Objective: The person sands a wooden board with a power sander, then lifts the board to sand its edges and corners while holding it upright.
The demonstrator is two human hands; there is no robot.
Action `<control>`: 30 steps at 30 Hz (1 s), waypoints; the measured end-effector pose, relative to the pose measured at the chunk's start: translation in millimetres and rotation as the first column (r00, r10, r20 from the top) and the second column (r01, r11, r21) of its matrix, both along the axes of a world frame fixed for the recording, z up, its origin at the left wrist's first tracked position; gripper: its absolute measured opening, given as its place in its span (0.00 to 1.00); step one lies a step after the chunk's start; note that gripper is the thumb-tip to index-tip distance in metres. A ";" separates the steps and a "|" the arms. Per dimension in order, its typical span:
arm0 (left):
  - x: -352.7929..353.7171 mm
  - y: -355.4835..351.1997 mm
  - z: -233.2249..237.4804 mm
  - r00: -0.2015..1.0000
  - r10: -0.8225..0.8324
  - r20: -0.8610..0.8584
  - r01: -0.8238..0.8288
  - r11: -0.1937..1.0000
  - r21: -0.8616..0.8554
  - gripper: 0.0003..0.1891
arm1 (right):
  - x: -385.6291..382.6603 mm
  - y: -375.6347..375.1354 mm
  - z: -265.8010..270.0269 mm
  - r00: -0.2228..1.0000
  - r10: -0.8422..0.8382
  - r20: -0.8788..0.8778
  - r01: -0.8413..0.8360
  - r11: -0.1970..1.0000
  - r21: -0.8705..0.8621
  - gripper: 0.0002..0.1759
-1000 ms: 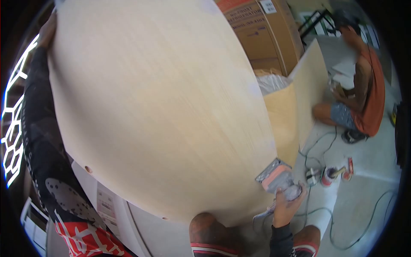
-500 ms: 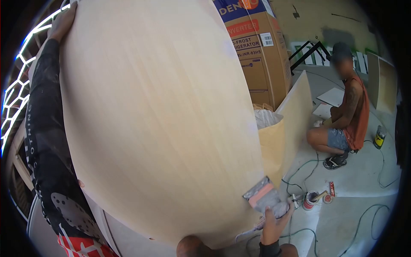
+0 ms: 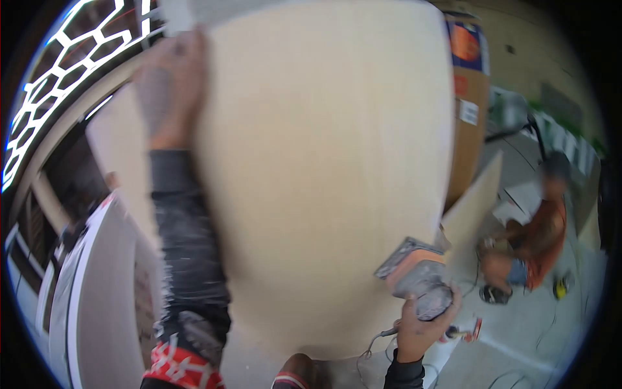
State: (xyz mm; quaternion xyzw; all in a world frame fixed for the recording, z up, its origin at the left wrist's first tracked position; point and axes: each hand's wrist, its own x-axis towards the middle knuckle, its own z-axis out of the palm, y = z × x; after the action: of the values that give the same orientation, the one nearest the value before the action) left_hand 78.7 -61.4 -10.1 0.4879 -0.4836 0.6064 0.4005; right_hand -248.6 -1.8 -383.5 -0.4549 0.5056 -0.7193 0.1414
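Note:
A large pale wooden panel (image 3: 330, 162) stands upright in front of me and fills most of the view. My left hand (image 3: 170, 91) is raised with its palm on the panel's upper left part, its dark sleeve running down below it. My right hand (image 3: 424, 324) grips a grey and orange electric sander (image 3: 414, 272) at the panel's lower right edge, its cord hanging below. The picture is blurred by motion.
A tall cardboard appliance box (image 3: 468, 110) stands behind the panel on the right. Another person (image 3: 538, 246) in an orange top crouches on the concrete floor at the right beside a leaning board (image 3: 476, 207). Cables and small tins lie on the floor. A white panel (image 3: 97, 305) lies at lower left.
My left hand has shifted from the panel's top left edge inward onto its face. The view has swung left and the panel now stands more upright. The sander stays at the lower right edge.

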 end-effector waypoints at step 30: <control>-45.1 206.1 42.3 0.913 -0.350 -0.211 0.384 0.561 0.733 0.25 | -24.3 118.0 450.8 0.677 -0.023 -0.736 -0.167 0.969 -0.183 0.40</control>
State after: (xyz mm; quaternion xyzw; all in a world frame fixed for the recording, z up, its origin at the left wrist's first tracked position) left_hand 33.6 144.7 32.1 0.5110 -0.7748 0.2395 0.2849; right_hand -272.8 116.2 67.2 -0.7375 0.4124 -0.5255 -0.0993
